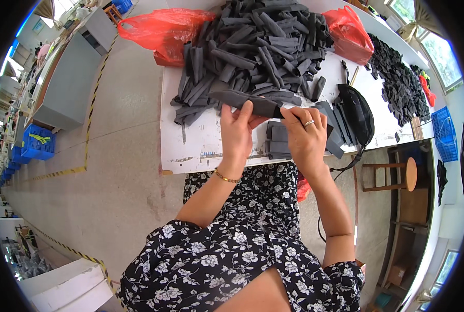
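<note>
A dark grey sewn fabric tube (pixel 258 106) is stretched between my hands above the white table (pixel 190 151). My left hand (pixel 237 127) is closed on its middle, thumb on top. My right hand (pixel 307 132), with a ring on one finger, pinches the tube's right end; a narrow black part shows at those fingertips, too small to name. Just beyond lies a large heap of similar grey tubes (pixel 268 44). Beneath my hands are flat grey fabric pieces (pixel 277 140), partly hidden by the right hand.
Red plastic bags (pixel 164 31) flank the heap. A black rounded object (pixel 359 114) with a cord sits right of my hand. Farther right are another dark pile (pixel 398 83), a blue basket (pixel 444 132) and a wooden stool (pixel 409 174). Blue crates (pixel 39 141) stand across the aisle.
</note>
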`<state>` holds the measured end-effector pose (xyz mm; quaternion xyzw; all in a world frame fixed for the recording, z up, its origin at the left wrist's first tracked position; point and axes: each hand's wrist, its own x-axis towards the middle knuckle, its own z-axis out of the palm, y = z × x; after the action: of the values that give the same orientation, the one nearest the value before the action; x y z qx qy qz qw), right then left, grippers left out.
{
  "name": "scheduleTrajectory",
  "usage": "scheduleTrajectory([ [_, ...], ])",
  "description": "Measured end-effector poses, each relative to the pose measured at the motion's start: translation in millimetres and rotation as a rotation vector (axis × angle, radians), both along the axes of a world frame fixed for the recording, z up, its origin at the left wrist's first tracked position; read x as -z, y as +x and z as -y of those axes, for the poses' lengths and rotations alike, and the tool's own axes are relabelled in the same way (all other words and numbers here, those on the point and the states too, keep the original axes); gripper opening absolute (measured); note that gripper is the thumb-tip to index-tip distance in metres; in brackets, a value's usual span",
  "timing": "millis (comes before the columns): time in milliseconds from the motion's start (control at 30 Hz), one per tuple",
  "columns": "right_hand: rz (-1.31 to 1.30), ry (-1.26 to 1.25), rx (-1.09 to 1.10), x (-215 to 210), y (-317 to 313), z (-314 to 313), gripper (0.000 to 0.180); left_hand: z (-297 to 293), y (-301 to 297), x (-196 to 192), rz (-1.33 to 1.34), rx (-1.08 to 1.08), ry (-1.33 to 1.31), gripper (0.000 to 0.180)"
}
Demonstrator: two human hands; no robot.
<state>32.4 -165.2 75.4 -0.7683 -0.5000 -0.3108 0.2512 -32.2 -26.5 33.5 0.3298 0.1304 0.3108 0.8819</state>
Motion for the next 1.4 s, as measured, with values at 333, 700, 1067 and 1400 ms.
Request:
scheduleTrajectory([
  [333, -0.27, 0.018, -0.116, 4.9, -21.2, -10.0, 0.065, -1.6, 0.0, -2.8, 0.253, 0.31, 0.043, 0.03],
  [700, -0.28, -0.075, -0.145, -0.4, -14.2, -4.6, 0.037, 0.6, 0.0, 2.4, 0.3, 0.234, 0.021, 0.025],
  [1067, -0.336, -0.086, -0.204, 5.9, -11.8, -3.6, 0.031, 9.4, 3.6, 5.8, 0.271, 0.216, -0.175, 0.025],
  [1400, -0.307, -0.027, -0.269, 1.5, -0.1, 1.1, 0.024, 4.5, 6.2, 1.7, 0.287, 0.202, -0.211, 0.028],
])
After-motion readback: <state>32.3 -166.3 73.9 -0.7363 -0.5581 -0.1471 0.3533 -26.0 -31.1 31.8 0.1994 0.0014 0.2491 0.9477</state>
